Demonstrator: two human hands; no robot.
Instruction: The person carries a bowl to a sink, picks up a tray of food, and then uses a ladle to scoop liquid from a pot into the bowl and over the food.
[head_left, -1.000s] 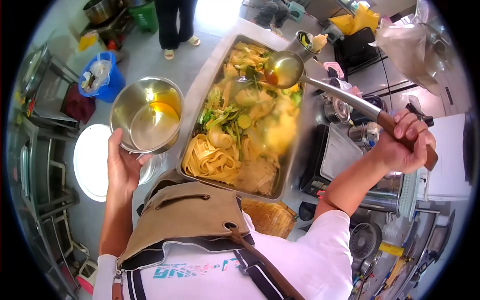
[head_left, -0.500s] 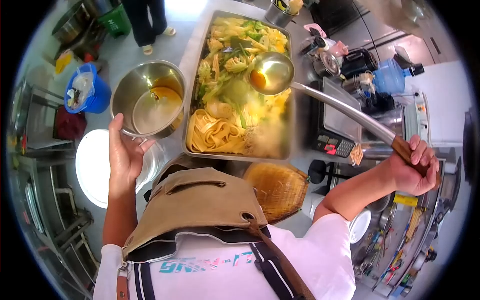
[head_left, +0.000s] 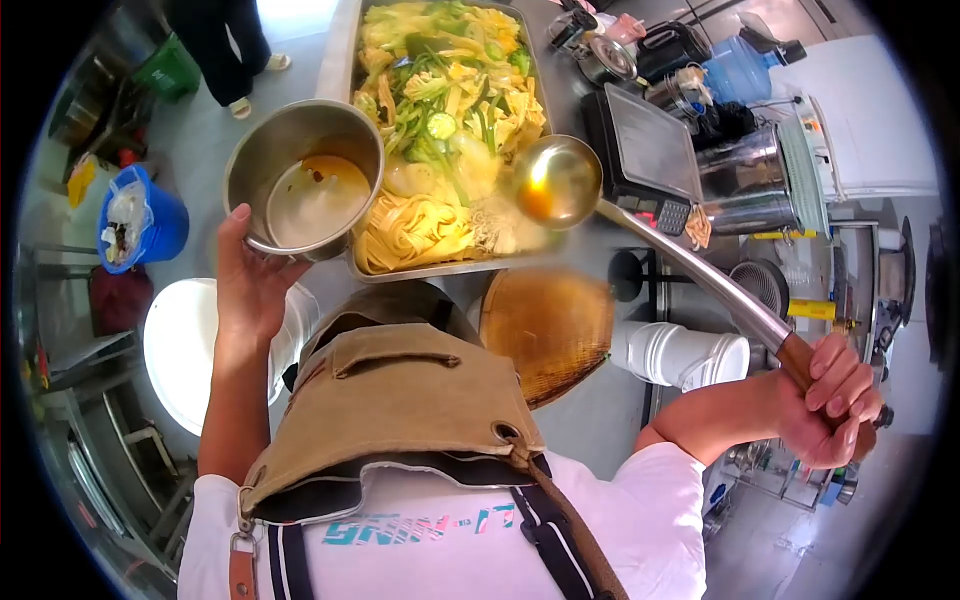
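Observation:
My left hand (head_left: 250, 285) grips the near rim of a steel pot (head_left: 240, 150), thumb outside and fingers underneath. A little brownish liquid lies on the pot's bottom. In my right hand (head_left: 830, 400) is the wooden handle of a long steel ladle (head_left: 690, 270). Its bowl, with some amber liquid in it, hangs over the right edge of a large steel tray (head_left: 480, 266). Inside the tray are wide noodles (head_left: 415, 230), green vegetables (head_left: 430, 90) and other yellowish food, partly veiled by steam.
A digital scale (head_left: 650, 130) stands right of the tray, near a large steel pot (head_left: 745, 180). Below are a woven basket (head_left: 545, 335) and white buckets (head_left: 690, 355). At left stand a white tub (head_left: 180, 350) and a blue bin (head_left: 150, 220). Another person's legs (head_left: 215, 45) show at the top left.
The view has turned and shifted, so the tray sits higher and further left. The ladle's bowl has moved from above the food to the tray's right edge. Both hands keep their holds.

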